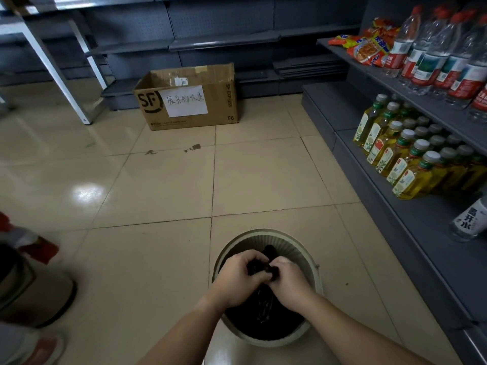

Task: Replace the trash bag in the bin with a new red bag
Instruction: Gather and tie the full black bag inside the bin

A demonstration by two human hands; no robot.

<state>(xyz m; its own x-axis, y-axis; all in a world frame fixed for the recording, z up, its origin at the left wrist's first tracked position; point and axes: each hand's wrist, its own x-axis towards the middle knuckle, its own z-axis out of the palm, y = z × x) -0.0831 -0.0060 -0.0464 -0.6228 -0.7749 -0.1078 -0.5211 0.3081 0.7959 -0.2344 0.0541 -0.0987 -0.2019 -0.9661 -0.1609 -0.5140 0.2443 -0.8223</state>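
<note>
**Gathering the black bag's neck above the bin**

Gripped between both hands at lower centre of the frame is the bunched top of the old black bag (261, 268). The left hand (238, 276) is closed on the plastic from the left, and the right hand (288, 279) is closed on it from the right, knuckles nearly touching. The neck appears to be pinched together so that it can be twisted or knotted shut, which would keep the contents in when the bag is lifted; that is a judgement, since no knot can be made out.

Below the hands, the body of the bag is seen to sit inside the round pale bin (266, 237), whose ribbed inner wall is bare on the far side. The removal step is therefore judged under way, not finished.

No red bag can be identified with certainty; something red and blurred lies at the left edge, above a second container (31, 285).

Open tiled floor (158, 193) is left ahead and to the left of the bin, up to a cardboard box (188, 97) at upper centre. On the right, room is limited by grey shelving (411, 233) stocked with bottles (405, 167), near the bin's rim.
</note>
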